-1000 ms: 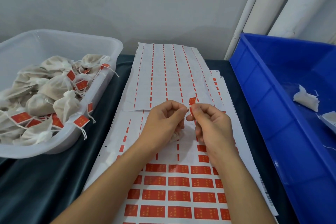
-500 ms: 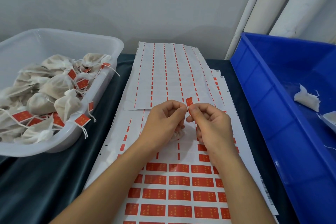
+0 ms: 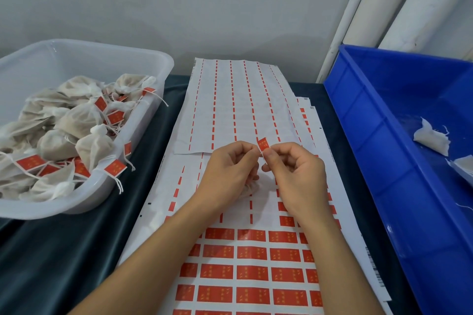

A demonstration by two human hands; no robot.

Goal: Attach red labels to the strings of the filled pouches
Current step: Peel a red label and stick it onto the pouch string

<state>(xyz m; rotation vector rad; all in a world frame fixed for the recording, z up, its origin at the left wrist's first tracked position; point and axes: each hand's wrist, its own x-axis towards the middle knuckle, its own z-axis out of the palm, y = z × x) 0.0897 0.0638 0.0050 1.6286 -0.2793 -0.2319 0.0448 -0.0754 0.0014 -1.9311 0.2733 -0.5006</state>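
1. Dark cloth covers the counter (image 3: 64,250), which stands against a plain grey wall with white pipes at the right corner.
2. Label sheets (image 3: 256,273) lie lengthwise down the middle, directly under the hands, presumably so each label is a short reach away; the near rows are full of red labels, the far rows are stripped to red dashes.
3. Clear tub (image 3: 84,59), left: holds pouches (image 3: 84,120) whose strings already carry red tags, so it likely serves as the bin for finished work.
4. Blue bin (image 3: 384,135), right: only a few white scraps (image 3: 432,139) show in it; whether these are pouches cannot be told.
5. Left hand (image 3: 227,174): fingers curled, thumb and forefinger pinched together at the label's lower left edge; a pale pouch (image 3: 249,189) shows just below and between the hands, seemingly dangling from the pinched string.
6. Right hand (image 3: 294,176): fingers curled, grip closed on the lower right edge of the label (image 3: 263,144).
7. Label: raised above the sheets, upright between both sets of fingertips; judged to be in the course of being folded over the string, which is too thin to make out here.
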